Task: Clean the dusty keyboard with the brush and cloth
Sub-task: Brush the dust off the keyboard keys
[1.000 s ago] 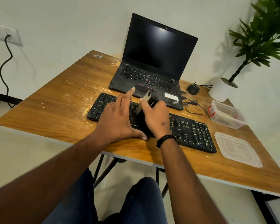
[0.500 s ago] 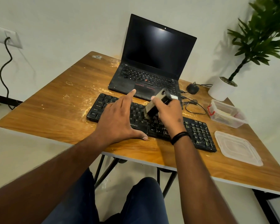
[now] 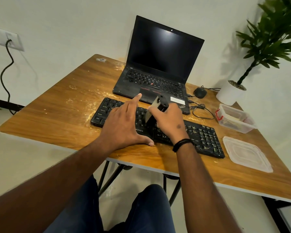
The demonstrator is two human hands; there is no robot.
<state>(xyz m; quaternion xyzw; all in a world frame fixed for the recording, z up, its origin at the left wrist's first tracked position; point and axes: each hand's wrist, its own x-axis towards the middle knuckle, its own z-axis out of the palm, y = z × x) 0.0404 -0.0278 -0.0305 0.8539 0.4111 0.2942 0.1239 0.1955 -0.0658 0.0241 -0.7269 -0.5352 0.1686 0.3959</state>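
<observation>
Brush (image 3: 155,110) clenched in right hand (image 3: 170,121) grip over keyboard (image 3: 203,138), left hand (image 3: 123,126) flat, released

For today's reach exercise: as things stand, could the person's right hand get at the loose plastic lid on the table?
Probably yes. The lid lies flat near the table's front edge, just right of the keyboard, with nothing between. But the right hand grips the brush, so it would have to set that down first.

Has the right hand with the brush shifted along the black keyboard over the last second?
Yes. The right hand swept right, toward the number pad, then came back left; it now holds the brush near the black keyboard's middle, beside the left hand.
</observation>
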